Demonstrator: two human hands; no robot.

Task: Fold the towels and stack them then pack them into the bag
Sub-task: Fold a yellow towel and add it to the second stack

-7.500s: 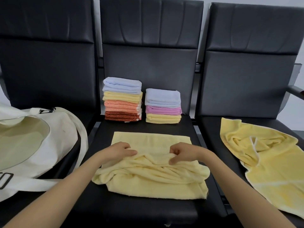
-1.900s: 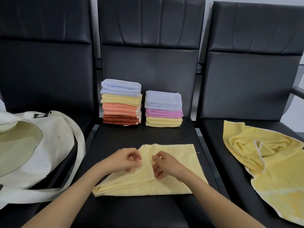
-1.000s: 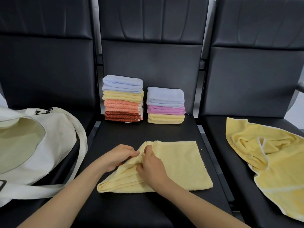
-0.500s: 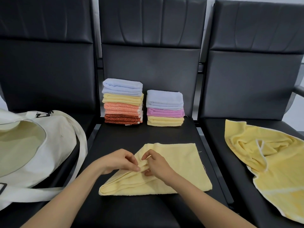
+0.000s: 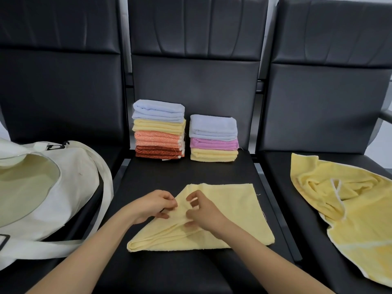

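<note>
A pale yellow towel (image 5: 233, 211), partly folded, lies on the middle seat (image 5: 191, 172). My left hand (image 5: 151, 205) pinches its raised left corner. My right hand (image 5: 203, 211) pinches the same fold right beside it. Behind, against the backrest, stand two stacks of folded towels: a taller left stack (image 5: 159, 129) of blue, yellow, orange and rust, and a shorter right stack (image 5: 213, 137) of blue, pink and yellow. A crumpled yellow towel (image 5: 343, 200) lies unfolded on the right seat. The cream canvas bag (image 5: 53, 192) lies open on the left seat.
Three black padded chairs stand side by side, with narrow gaps between the seats. The bag's long strap (image 5: 106, 200) curls toward the middle seat. An armrest (image 5: 385, 117) shows at the far right edge.
Over the earlier frames the wide towel was folded into a smaller rectangle. In the last second my hands stay at its left corner, adjusting their pinch on the fold.
</note>
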